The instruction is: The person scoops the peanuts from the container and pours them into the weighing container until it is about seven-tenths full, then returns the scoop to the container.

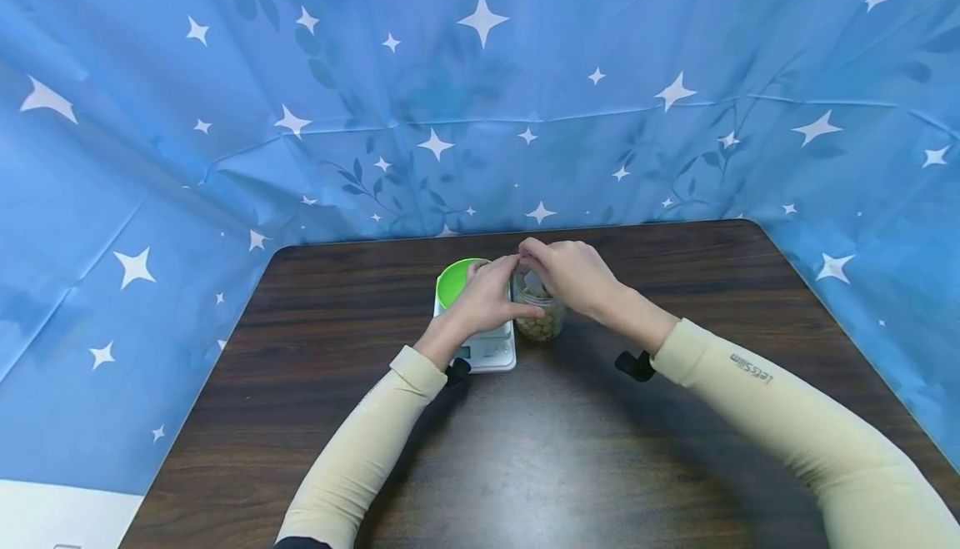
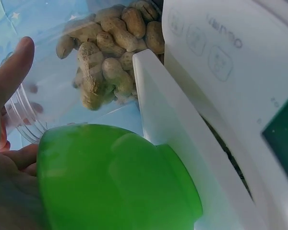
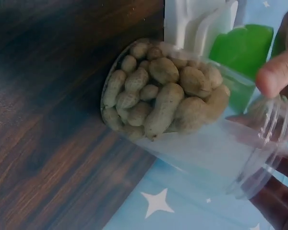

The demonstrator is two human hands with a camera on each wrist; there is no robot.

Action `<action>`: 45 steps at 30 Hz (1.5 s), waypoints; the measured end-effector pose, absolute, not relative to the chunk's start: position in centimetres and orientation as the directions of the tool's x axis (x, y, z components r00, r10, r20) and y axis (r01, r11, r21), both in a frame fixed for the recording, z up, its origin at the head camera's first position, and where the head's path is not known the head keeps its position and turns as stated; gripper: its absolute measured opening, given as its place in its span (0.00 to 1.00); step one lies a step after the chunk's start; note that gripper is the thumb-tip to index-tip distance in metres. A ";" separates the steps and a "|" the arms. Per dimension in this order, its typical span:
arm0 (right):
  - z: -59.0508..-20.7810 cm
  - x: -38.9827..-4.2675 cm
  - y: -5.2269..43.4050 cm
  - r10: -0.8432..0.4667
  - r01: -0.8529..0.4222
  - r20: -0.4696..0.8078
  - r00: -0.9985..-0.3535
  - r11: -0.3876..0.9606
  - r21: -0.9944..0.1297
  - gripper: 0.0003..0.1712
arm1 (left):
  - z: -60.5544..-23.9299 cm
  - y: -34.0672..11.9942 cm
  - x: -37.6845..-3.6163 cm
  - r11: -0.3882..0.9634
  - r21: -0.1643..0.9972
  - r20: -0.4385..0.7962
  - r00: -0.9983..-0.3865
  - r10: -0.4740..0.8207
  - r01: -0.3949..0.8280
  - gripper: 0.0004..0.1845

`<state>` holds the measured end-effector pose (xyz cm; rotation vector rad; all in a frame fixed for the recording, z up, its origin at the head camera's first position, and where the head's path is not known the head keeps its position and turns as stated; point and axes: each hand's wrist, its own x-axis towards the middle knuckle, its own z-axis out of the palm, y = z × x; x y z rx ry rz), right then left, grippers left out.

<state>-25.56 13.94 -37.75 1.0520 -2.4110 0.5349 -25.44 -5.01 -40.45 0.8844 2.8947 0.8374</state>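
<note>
A clear jar (image 1: pixel 542 321) partly filled with unshelled peanuts (image 3: pixel 164 103) stands right beside a white scale (image 1: pixel 491 356). My left hand (image 1: pixel 487 295) holds the jar round its neck, thumb across the near side and fingers toward the back. My right hand (image 1: pixel 573 274) is bent over the jar's mouth, fingers curved down at the rim; whether they pinch anything I cannot tell. On the scale sits a green bowl (image 2: pixel 115 177), just under my left palm. The left hand partly covers bowl and scale in the head view.
A dark wooden table (image 1: pixel 337 416) bears everything. Behind it hangs a blue cloth (image 1: pixel 420 57) with white stars, close to the far edge. The scale's dark display (image 1: pixel 462 352) faces the near side. Black wrist-worn devices (image 1: pixel 634 366) hang under both forearms.
</note>
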 end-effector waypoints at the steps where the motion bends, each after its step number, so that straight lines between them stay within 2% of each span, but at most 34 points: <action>1: -37.8 -25.6 14.0 -0.570 -0.747 0.537 -0.622 0.638 -0.187 0.05 | -40.4 -5.0 -25.4 0.696 0.494 0.150 -0.840 0.521 0.520 0.47; 13: -36.9 -26.5 14.8 -0.444 -0.654 0.498 -0.745 0.634 -0.413 0.06 | -40.3 -4.9 -25.4 0.699 0.497 0.138 -0.843 0.521 0.514 0.49; 18: -37.0 -26.8 14.8 -0.409 -0.622 0.482 -0.774 0.632 -0.462 0.07 | -40.2 -4.9 -25.4 0.697 0.502 0.135 -0.842 0.522 0.512 0.48; 25: -36.8 -26.6 14.2 -0.262 -0.508 0.468 -0.844 0.670 -0.542 0.10 | -40.2 -5.0 -25.5 0.686 0.529 0.149 -0.850 0.505 0.500 0.47; 33: -36.7 -26.8 14.4 -0.140 -0.453 0.489 -0.861 0.650 -0.610 0.10 | -40.3 -4.9 -25.5 0.676 0.538 0.161 -0.848 0.504 0.504 0.46; 40: -36.7 -26.9 14.3 -0.185 -0.451 0.447 -0.875 0.645 -0.617 0.11 | -40.3 -4.9 -25.5 0.660 0.544 0.170 -0.839 0.517 0.517 0.46; 45: -36.9 -26.8 14.5 -0.129 -0.426 0.451 -0.883 0.624 -0.655 0.11 | -40.4 -4.8 -25.6 0.669 0.553 0.156 -0.851 0.502 0.496 0.46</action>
